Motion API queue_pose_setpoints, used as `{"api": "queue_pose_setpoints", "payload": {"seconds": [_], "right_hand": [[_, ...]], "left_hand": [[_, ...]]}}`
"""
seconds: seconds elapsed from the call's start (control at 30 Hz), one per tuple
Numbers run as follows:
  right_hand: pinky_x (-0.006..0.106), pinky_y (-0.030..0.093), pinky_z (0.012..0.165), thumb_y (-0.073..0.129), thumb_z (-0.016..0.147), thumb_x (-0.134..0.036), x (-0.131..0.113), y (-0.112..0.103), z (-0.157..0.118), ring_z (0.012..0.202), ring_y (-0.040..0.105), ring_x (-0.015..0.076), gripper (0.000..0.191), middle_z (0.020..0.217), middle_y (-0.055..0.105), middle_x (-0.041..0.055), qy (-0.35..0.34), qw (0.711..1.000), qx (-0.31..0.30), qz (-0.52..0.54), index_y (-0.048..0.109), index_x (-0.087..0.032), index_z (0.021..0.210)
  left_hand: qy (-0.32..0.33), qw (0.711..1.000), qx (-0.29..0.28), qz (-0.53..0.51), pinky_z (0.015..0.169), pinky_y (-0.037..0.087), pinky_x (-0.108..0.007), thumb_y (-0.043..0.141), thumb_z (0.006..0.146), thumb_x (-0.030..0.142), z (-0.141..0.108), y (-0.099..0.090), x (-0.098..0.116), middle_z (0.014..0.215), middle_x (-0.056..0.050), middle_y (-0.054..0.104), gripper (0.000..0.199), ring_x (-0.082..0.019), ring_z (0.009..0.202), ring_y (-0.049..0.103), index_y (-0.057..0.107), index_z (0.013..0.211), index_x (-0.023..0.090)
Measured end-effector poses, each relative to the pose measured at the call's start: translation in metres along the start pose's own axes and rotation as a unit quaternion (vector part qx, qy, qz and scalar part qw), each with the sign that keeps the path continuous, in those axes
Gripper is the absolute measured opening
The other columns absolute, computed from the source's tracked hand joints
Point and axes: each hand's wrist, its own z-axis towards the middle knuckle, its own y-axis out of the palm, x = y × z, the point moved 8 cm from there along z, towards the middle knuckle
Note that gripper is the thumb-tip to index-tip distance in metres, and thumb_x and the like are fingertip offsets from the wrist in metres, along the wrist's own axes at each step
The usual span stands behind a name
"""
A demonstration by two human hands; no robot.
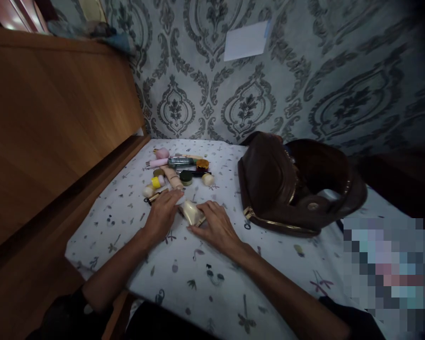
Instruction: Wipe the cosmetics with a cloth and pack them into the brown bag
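A small shiny cream-coloured tube [192, 212] lies low over the patterned cloth, between my two hands. My right hand [217, 225] is closed on its right end, thumb below and fingers above. At its other end, my left hand [162, 211] has its fingers pressed together around a white part, perhaps the cap; the fingers partly hide it. Just beyond are a beige tube [173, 177], a dark green round jar [186, 177], a yellow-banded small bottle [157, 182] and a pale rounded item [208, 179]. A thin dark and gold item [157, 196] lies beside my left hand.
Farther back are a pink rounded item [162, 153], a pink tube [157, 163], a greenish clear bottle [181, 162] and an amber jar [202, 165]. A brown handbag [269, 184] stands at right. Wooden furniture [56, 104] borders the left; a patterned wall [205, 94] rises behind.
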Motion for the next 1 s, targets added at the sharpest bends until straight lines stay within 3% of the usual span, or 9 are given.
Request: {"api": "queue_pose_setpoints", "payload": {"seconds": [0.27,0.37,0.43,0.5,0.57,0.73,0.83,1.0], "right_hand": [[0.038,0.043,0.083,0.086,0.063,-0.04,0.01,0.0,0.004,0.096,0.056,0.0261,0.051,0.1,0.058,0.0073,0.006,0.997,-0.024,0.067,0.059,-0.017,0.099],[0.037,0.044,0.083,0.086,0.06,-0.037,0.012,-0.002,0.003,0.096,0.055,0.025,0.053,0.1,0.055,0.0061,-0.018,0.993,-0.034,0.114,0.058,-0.018,0.101],[0.038,0.044,0.085,0.087,0.059,-0.036,0.012,-0.002,0.002,0.098,0.054,0.0254,0.059,0.104,0.054,0.0068,-0.029,0.991,-0.042,0.126,0.058,-0.017,0.106],[0.038,0.044,0.085,0.088,0.058,-0.037,0.013,-0.001,0.001,0.099,0.054,0.026,0.062,0.105,0.054,0.0073,-0.026,0.992,-0.048,0.118,0.057,-0.017,0.109],[0.039,0.045,0.084,0.088,0.059,-0.038,0.013,0.0,0.001,0.098,0.054,0.0263,0.06,0.104,0.054,0.0074,-0.02,0.994,-0.047,0.101,0.057,-0.016,0.105],[0.041,0.046,0.088,0.08,0.074,-0.035,0.007,-0.003,-0.003,0.102,0.054,0.0276,0.043,0.108,0.056,0.0099,-0.021,0.998,-0.038,0.054,0.059,-0.015,0.106],[0.044,0.047,0.091,0.076,0.079,-0.033,0.003,-0.007,-0.006,0.105,0.054,0.029,0.051,0.112,0.055,0.0117,-0.028,0.998,-0.026,0.044,0.055,-0.015,0.122],[0.046,0.047,0.097,0.072,0.084,-0.03,-0.016,-0.01,-0.009,0.115,0.052,0.0286,0.064,0.125,0.053,0.0124,-0.107,0.992,-0.006,0.067,0.043,-0.023,0.141]], "left_hand": [[0.097,0.992,-0.083,0.007,0.104,0.052,-0.041,0.045,0.091,0.005,-0.009,0.019,0.054,0.122,-0.016,0.069,0.032,-0.023,0.12,0.063,0.056,0.119,0.014],[0.133,0.982,-0.132,-0.035,0.103,0.052,-0.04,0.043,0.094,0.009,-0.012,0.025,0.072,0.122,-0.016,0.069,0.024,-0.022,0.119,0.064,0.059,0.111,0.014],[0.114,0.975,-0.163,-0.098,0.1,0.054,-0.037,0.043,0.095,0.011,-0.012,0.026,0.073,0.12,-0.013,0.07,0.024,-0.021,0.116,0.065,0.06,0.11,0.016],[0.058,0.967,-0.173,-0.178,0.093,0.055,-0.032,0.047,0.093,0.014,-0.009,0.022,0.065,0.116,-0.01,0.071,0.024,-0.02,0.109,0.068,0.061,0.113,0.017],[-0.023,0.96,-0.148,-0.238,0.087,0.055,-0.029,0.054,0.091,0.017,-0.004,0.015,0.048,0.111,-0.007,0.072,0.025,-0.019,0.1,0.069,0.061,0.115,0.019],[-0.19,0.954,0.032,-0.229,0.087,0.049,-0.031,0.058,0.087,0.021,0.001,-0.016,-0.013,0.107,-0.005,0.069,0.02,-0.02,0.099,0.064,0.062,0.106,0.019],[-0.21,0.958,0.067,-0.185,0.082,0.048,-0.031,0.059,0.084,0.024,0.002,-0.02,-0.033,0.103,-0.005,0.065,0.02,-0.021,0.096,0.061,0.063,0.103,0.019],[-0.211,0.961,0.073,-0.161,0.076,0.046,-0.029,0.06,0.083,0.026,0.008,-0.014,-0.043,0.099,-0.003,0.063,0.022,-0.019,0.088,0.058,0.064,0.104,0.02]]}}
